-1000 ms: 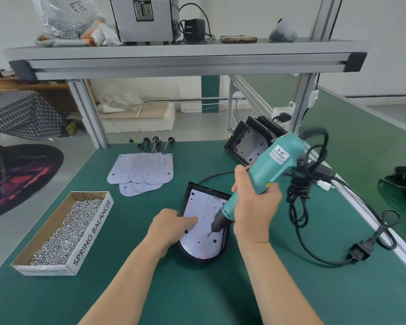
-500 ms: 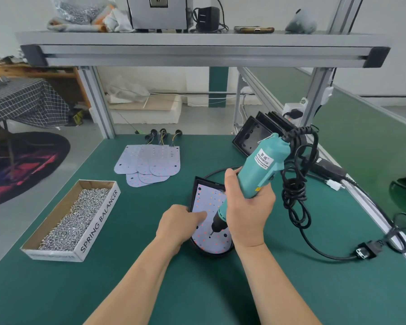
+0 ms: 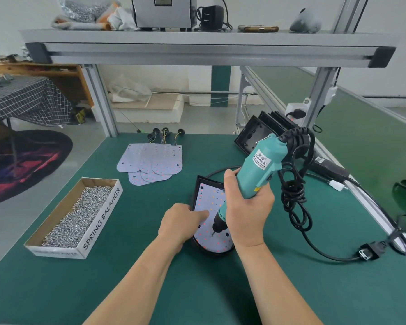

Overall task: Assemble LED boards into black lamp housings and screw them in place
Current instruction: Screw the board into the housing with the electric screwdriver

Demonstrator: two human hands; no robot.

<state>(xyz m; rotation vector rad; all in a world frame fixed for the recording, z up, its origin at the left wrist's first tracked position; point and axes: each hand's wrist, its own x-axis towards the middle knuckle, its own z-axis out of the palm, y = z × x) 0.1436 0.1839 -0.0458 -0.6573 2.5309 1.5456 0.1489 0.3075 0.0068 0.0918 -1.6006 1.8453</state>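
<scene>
The LED board [image 3: 209, 207] lies inside the black housing [image 3: 212, 251] at the middle of the green table [image 3: 150, 277], right in front of you. Your left hand [image 3: 178, 225] holds the housing's left rim, fingers curled, one fingertip pressed on the board. Your right hand [image 3: 246, 207] grasps the teal screwdriver [image 3: 260, 170], its bit touching the board. To the left lie spare boards [image 3: 150, 163] and a screw box [image 3: 77, 216]; empty housings [image 3: 256, 134] lean beyond.

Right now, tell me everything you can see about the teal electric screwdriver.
The screwdriver is a teal plastic power tool with a white KEENWISE label and a dark nose. The right hand grips its body, tilted, bit tip at the LED board in the black housing. Its black cord hangs bundled from the rear end.
</scene>
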